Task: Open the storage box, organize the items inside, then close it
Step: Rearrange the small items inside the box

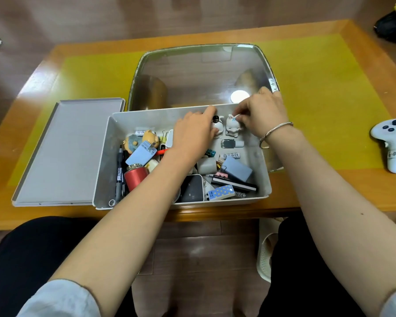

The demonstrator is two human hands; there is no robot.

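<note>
Both forearms reach into open storage box [266,179] on table [329,186]. Left hand [192,133] grips white figurine [218,126]; right hand [261,113] pinches cat figurine [233,127] at far wall. Lid [66,152] lies just left.

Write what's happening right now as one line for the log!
box: open, lid beside it | left hand: holds black-headed figurine | right hand: pinches white cat figurine | step: arranging figurines at back wall

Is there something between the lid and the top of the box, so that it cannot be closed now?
Yes. Both forearms cross the storage box rim, and the left hand and right hand hold figurines inside. The lid lies left of it.
</note>
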